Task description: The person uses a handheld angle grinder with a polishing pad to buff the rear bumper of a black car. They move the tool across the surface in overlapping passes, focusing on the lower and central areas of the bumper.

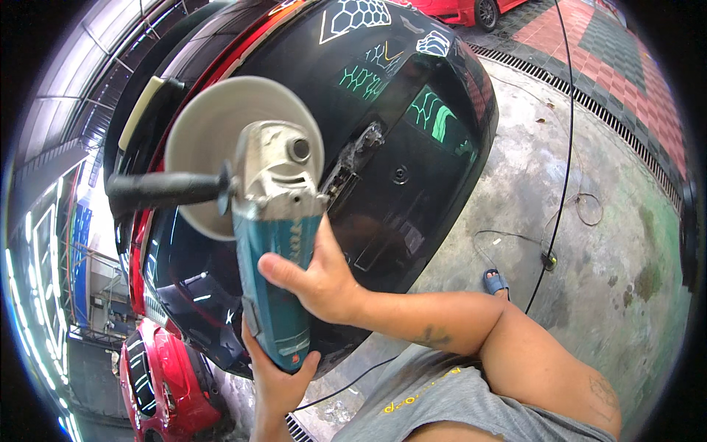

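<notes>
A teal power polisher (pixel 269 243) with a grey metal head and a round whitish pad (pixel 199 118) is in both my hands. My right hand (pixel 320 276) wraps its body from the right, thumb lying across the top. Beneath the rear end, my left hand (pixel 280 383) is closed around the housing. The black side handle (pixel 166 190) sticks out to the left, untouched. Behind the tool is a glossy black car panel (pixel 434 199) with a bare recess in its middle. Whether the pad touches the panel, I cannot tell.
A black power cord (pixel 353 383) trails behind the tool. Another dark cable (pixel 568 140) hangs at the right, above concrete floor (pixel 589 250). A red car part (pixel 162 383) stands lower left. A red car (pixel 456 9) is parked at the back beside a drain grate (pixel 574 88).
</notes>
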`<action>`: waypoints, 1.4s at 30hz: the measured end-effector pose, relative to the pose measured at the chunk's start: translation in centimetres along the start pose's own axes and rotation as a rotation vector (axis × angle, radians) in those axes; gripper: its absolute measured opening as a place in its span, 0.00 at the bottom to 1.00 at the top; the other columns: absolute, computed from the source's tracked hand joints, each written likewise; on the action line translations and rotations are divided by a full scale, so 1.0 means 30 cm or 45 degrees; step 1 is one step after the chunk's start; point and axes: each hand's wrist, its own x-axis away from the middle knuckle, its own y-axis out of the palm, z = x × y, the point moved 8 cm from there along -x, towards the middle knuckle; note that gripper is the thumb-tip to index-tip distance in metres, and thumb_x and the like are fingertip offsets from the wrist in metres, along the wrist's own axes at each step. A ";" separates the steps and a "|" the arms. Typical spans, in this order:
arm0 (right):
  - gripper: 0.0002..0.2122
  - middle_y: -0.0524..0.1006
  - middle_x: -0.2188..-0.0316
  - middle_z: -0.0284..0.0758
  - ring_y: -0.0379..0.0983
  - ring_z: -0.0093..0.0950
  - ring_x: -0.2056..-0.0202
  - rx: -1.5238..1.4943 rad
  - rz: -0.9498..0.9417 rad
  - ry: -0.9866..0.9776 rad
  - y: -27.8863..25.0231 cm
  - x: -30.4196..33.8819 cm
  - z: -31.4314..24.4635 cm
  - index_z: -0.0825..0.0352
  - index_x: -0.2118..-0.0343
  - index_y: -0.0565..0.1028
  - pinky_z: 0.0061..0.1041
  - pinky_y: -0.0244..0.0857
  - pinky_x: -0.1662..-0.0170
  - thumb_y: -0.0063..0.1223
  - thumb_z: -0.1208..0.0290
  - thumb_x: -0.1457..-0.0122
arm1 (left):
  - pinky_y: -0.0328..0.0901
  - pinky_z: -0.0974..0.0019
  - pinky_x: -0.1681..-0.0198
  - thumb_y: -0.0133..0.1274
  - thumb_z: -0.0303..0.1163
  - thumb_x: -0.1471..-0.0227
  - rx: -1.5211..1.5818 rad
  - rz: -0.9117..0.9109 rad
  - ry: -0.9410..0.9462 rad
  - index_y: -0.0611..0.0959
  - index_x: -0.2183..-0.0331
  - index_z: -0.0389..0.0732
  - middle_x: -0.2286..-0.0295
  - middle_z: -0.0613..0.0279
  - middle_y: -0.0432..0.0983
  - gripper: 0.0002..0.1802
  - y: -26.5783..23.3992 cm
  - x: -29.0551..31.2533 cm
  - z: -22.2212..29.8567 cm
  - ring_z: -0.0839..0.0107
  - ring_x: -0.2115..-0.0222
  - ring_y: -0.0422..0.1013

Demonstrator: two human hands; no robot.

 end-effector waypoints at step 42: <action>0.63 0.57 0.29 0.64 0.59 0.51 0.28 0.781 -0.408 0.120 0.348 0.102 0.199 0.74 0.24 0.35 0.36 0.55 0.28 0.76 0.53 0.47 | 0.71 0.69 0.74 0.66 0.20 0.49 0.876 0.261 -0.413 0.79 0.72 0.37 0.79 0.63 0.76 0.09 0.065 0.269 -0.304 0.72 0.82 0.74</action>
